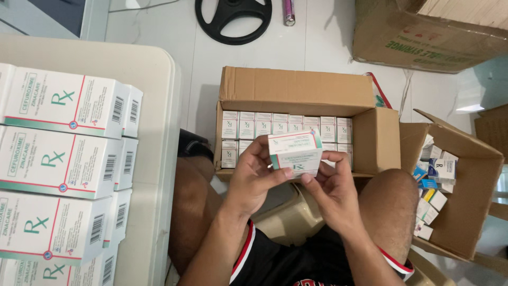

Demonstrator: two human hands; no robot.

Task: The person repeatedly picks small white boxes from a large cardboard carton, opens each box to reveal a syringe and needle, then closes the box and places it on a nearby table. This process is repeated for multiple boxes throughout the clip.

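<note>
Small white medicine box (294,153) gripped between left hand (253,177) and right hand (333,185), fingers clasping its edges, raised over the lap and tilted up, likely for reading. Just beyond, open cardboard carton (296,90) packed with 2 rows of matching boxes; more stacked on white table (143,69) at left

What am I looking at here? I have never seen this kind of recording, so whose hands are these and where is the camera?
There is one view, from a camera worn on a seated person's head, looking down at their lap. No machine is involved. Their left hand and right hand together hold a small white medicine box. Beyond it on the floor an open cardboard carton holds rows of similar boxes. A white table on the left carries stacked boxes. On the right, a second carton holds mixed small packages.
</note>
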